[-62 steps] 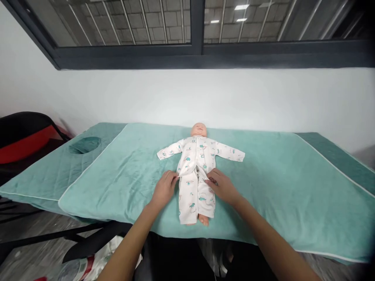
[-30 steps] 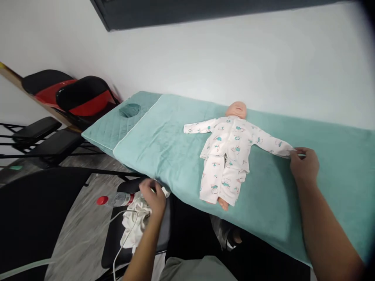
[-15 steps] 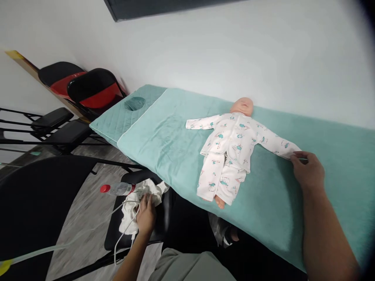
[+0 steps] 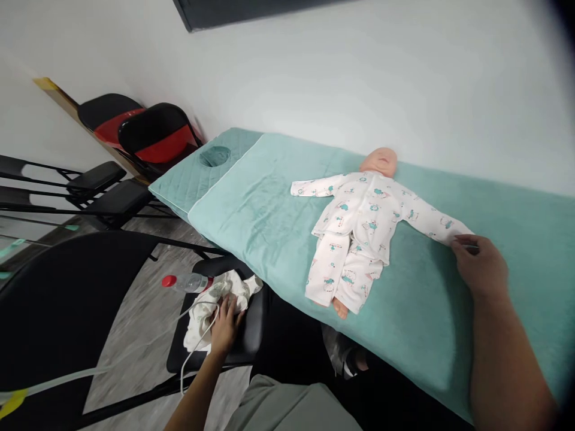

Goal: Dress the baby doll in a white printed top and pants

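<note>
Green fabric covers a long bed set against a white wall, with black and red folding chairs at its far left end. On the bed lies a doll on its back, dressed in a white printed top and matching pants, its arms spread and one foot showing below a pant leg. A couple of seconds ago both hands were at the doll's waist; since then they have parted and the view has swung toward the near chair. The right hand now has thumb and fingers pinched on the end of a sleeve, as it did a second ago. The left hand has come down from above the chair onto a bunched white cloth, fingers slightly spread; whether its grip has closed on any of it I cannot tell. Beside the cloth lies a red-capped bottle, and a pale cable loops across. As I judge it, the change splits the work between two places, one hand minding the sleeve while the other attends to the cloth.
</note>
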Demonstrator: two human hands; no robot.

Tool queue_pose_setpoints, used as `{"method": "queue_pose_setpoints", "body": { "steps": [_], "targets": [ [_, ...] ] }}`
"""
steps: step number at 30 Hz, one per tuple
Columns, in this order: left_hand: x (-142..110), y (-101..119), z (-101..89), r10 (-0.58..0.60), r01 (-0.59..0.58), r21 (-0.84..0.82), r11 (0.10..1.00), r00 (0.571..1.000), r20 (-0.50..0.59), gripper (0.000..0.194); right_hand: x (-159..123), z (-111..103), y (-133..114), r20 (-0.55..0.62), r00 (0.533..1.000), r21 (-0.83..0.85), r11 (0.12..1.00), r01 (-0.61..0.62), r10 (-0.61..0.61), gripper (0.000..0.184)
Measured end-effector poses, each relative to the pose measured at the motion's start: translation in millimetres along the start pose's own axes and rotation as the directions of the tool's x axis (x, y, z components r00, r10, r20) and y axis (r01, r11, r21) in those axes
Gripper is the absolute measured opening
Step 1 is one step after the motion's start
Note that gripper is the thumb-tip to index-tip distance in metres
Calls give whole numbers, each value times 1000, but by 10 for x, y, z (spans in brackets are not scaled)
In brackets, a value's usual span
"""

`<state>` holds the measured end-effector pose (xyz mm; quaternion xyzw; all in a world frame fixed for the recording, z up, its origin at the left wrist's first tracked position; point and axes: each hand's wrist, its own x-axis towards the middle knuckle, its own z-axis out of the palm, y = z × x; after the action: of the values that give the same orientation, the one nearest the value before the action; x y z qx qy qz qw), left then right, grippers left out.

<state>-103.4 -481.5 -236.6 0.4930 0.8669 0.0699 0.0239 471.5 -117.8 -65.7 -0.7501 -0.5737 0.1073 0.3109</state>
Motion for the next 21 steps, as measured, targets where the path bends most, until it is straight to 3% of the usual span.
{"method": "queue_pose_setpoints", "body": {
  "steps": [10, 13, 16, 21],
  "targets": [
    [55, 2, -89, 7, -7, -85, 996, 1000, 4, 38, -13, -14, -27, 13, 1000, -9, 1000, -13, 13, 24],
    [162, 50, -206, -121, 115, -177, 977, 993, -19, 34, -18, -23, -35, 21, 1000, -17, 1000, -11, 11, 25],
    [319, 81, -299, -308, 283, -211, 936, 946, -100, 48, -22, -24, -30, 24, 1000, -31, 999, 10, -10, 25],
    [434, 127, -354, -422, 390, -216, 895, 898, -126, 56, -27, -26, -20, 13, 1000, -15, 1000, 11, -11, 24]
  ]
}}
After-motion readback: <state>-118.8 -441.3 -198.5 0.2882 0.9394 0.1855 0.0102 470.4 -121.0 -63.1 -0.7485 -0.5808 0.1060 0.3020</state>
